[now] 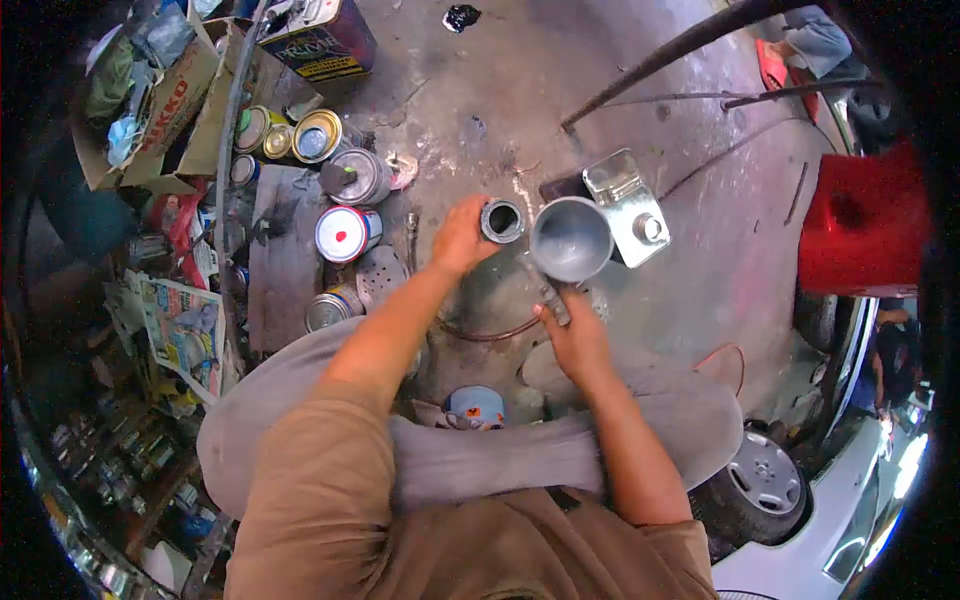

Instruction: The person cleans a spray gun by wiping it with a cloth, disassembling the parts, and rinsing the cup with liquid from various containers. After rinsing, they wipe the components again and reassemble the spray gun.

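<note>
My left hand [462, 236] is wrapped round a small round can [503, 221], its open mouth facing up and its inside dark. Just to the right, my right hand [580, 338] grips the handle of a spray gun [571, 240], whose wide grey cup is open at the top. The can and the cup are close side by side over the floor. Right behind the cup stands a rectangular silver can [640, 228] with a round spout, partly covered by the cup in this view.
Several paint cans, including a white-lidded one [342, 234] and a grey one [356, 177], stand at the left. A thinner tin [318, 40] and a cardboard box [165, 110] are farther off. A hose [490, 334] curves below my hands. A person's foot [771, 66] shows far right.
</note>
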`<state>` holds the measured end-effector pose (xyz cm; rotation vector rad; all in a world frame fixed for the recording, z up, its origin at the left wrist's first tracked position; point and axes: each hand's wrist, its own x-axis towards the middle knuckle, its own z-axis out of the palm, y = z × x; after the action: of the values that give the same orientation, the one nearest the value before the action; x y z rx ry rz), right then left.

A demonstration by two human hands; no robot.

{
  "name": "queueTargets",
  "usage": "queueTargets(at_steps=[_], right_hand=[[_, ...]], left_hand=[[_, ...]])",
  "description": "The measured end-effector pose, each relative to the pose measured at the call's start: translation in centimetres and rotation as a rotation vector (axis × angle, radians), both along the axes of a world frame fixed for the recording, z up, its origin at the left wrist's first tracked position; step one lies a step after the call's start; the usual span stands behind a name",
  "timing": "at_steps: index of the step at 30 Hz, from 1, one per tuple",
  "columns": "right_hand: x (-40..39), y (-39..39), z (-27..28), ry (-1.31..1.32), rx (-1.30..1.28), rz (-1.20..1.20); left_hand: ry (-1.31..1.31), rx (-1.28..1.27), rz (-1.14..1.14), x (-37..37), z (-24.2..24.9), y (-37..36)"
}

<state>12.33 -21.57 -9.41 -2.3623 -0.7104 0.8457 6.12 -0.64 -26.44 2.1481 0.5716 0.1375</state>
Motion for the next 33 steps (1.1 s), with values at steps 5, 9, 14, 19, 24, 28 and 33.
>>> queueTargets(at_steps=[5, 9, 14, 19, 24, 28, 33], right_hand=[[0.7, 0.0, -0.2, 0.327, -0.056, -0.283], [1.1, 2.2, 3.6, 0.346, -0.074, -0.193], [0.5, 1.7, 3.5, 0.282, -0.055, -0.115], [0.2, 0.5, 2.1, 0.278, -0.035, -0.151], [0.9, 1.1, 3.5, 0.413, -0.158, -0.164], [-0.5, 0.4, 1.4, 0.336, -0.025, -0.124], [-0.7, 1.9, 3.9, 0.623, 0.005, -0.173]], left_hand=[[0.102, 0.357, -0.548, -0.8, 5.5, 5.0], [0.179, 0.385, -0.394, -0.9, 9.3, 9.6], [0.091, 0.224, -0.119, -1.4, 6.9, 10.5], [0.06, 0.053, 0.024, -1.4, -1.0, 6.2], [0.111, -0.192, 0.285, 0.7, -6.3, -1.1], [0.178, -0.144, 0.193, 0.2, -4.9, -2.4], [0.615, 0.189, -0.288, -1.8, -0.9, 1.8]])
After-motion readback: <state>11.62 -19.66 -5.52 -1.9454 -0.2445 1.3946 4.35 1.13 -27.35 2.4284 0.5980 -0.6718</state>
